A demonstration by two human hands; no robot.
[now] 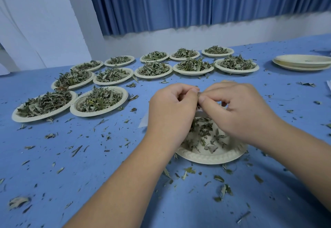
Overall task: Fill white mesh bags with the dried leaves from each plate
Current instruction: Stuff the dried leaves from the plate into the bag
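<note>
My left hand (172,109) and my right hand (238,109) meet above a paper plate (211,157) near the table's front. Both have curled fingers and pinch the top of a white mesh bag (143,122) between them. Most of the bag is hidden behind my hands; only a pale corner shows left of my left wrist. A few dark leaf bits show at the pinch point. The plate below holds a thin scatter of dried leaves (202,134). Several more plates heaped with dried leaves (99,100) stand in rows to the left and at the back.
A short stack of empty paper plates (302,63) sits at the far right. Leaf crumbs litter the blue tablecloth (89,165) all around. A blue curtain and a white wall close off the back of the table.
</note>
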